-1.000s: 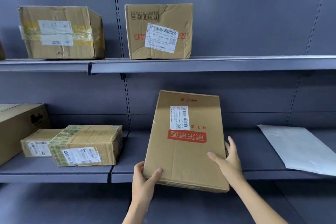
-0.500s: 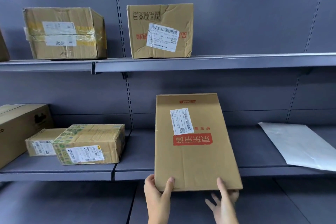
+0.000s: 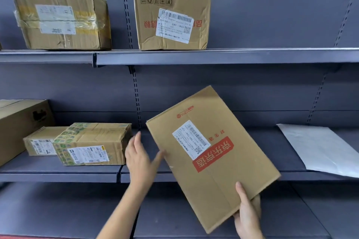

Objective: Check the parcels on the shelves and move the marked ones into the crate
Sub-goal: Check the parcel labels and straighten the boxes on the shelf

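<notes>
While the right hand (image 3: 247, 213) pinches the flat cardboard parcel (image 3: 211, 157) at its five-o'clock corner, long axis running eleven to five, the left hand (image 3: 138, 158), fingers straight and together, hovers just beside its nine-o'clock edge, nearer the green-taped box (image 3: 91, 142).

Matt brown cardboard on the flat parcel (image 3: 211, 153), with a smooth white paper label and a red printed block. Creased, dented cardboard on the upper box (image 3: 172, 17). Glossy clear tape wrinkled across the taped box (image 3: 58, 19). Smooth, faintly shiny white plastic mailer (image 3: 320, 149). Matt grey painted metal shelving (image 3: 252, 55).
</notes>
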The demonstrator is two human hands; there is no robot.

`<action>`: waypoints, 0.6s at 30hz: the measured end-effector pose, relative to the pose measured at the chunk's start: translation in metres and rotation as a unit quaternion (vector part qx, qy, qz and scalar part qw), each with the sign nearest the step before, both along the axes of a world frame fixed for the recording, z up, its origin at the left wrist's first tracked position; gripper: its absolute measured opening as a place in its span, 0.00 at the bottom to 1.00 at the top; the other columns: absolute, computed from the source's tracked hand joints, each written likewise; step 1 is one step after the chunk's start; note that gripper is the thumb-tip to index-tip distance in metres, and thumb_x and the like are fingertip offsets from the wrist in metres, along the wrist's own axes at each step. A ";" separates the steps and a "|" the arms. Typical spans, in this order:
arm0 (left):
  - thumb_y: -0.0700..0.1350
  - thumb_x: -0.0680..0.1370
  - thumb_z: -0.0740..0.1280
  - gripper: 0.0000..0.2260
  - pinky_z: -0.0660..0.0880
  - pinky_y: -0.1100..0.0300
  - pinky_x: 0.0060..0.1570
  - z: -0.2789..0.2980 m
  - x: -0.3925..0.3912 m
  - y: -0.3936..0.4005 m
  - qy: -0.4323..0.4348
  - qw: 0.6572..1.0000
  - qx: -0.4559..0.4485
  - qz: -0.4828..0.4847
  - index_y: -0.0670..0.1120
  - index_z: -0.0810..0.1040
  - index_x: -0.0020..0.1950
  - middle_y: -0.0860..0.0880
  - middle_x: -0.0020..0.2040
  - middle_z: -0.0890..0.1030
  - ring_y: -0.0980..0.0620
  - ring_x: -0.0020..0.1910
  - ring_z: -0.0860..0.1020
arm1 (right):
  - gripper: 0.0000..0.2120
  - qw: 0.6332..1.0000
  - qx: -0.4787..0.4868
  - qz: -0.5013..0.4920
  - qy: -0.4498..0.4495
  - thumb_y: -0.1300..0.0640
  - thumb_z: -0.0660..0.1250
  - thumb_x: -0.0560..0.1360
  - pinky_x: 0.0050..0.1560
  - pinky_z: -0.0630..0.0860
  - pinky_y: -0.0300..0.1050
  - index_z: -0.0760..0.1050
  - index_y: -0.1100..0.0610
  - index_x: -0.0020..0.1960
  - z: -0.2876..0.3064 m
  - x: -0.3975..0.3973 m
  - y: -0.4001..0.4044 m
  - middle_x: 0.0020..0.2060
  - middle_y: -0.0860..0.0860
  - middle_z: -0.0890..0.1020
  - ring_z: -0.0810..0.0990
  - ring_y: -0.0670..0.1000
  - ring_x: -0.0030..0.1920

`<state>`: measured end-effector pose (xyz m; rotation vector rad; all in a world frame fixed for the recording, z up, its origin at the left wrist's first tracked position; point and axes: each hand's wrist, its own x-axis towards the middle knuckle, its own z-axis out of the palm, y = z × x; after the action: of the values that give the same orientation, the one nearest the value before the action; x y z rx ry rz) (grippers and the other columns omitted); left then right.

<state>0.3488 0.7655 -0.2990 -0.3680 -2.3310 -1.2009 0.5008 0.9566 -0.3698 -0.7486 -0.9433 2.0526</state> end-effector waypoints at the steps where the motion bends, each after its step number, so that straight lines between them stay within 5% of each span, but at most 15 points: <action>1: 0.61 0.67 0.69 0.43 0.58 0.45 0.68 0.013 -0.014 0.001 0.013 0.999 -0.039 -0.006 0.39 0.58 0.73 0.37 0.70 0.64 0.38 0.70 0.62 | 0.16 1.000 0.026 0.000 -0.005 0.59 0.66 0.75 0.57 0.74 0.58 0.72 0.49 0.61 0.003 0.001 0.004 0.56 0.53 0.80 0.77 0.59 0.58; 3: 0.61 0.68 0.70 0.44 0.56 0.46 0.70 0.034 -0.037 0.004 -0.040 0.993 -0.102 -0.054 0.42 0.54 0.75 0.41 0.73 0.61 0.40 0.72 0.59 | 0.12 0.997 0.077 0.005 -0.019 0.59 0.64 0.76 0.58 0.74 0.58 0.74 0.49 0.59 0.012 0.002 0.013 0.55 0.53 0.81 0.79 0.57 0.55; 8: 0.63 0.65 0.72 0.44 0.70 0.43 0.60 0.029 -0.055 0.003 -0.144 0.974 -0.157 -0.080 0.47 0.56 0.72 0.43 0.67 0.69 0.40 0.63 0.70 | 0.15 0.985 0.163 0.027 -0.043 0.59 0.63 0.77 0.51 0.73 0.45 0.73 0.53 0.63 0.037 -0.012 0.032 0.51 0.49 0.81 0.80 0.49 0.49; 18: 0.48 0.69 0.75 0.34 0.71 0.53 0.55 0.016 -0.036 -0.035 -0.202 0.974 0.012 -0.105 0.45 0.64 0.70 0.50 0.59 0.74 0.46 0.58 0.74 | 0.17 0.957 0.275 0.069 -0.062 0.61 0.59 0.79 0.65 0.70 0.49 0.70 0.57 0.67 0.061 -0.032 0.055 0.59 0.51 0.79 0.78 0.50 0.58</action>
<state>0.3131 0.7303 -0.2826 -0.4002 -2.6709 -1.5232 0.4691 1.0116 -0.3086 -0.5199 -1.5878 1.7362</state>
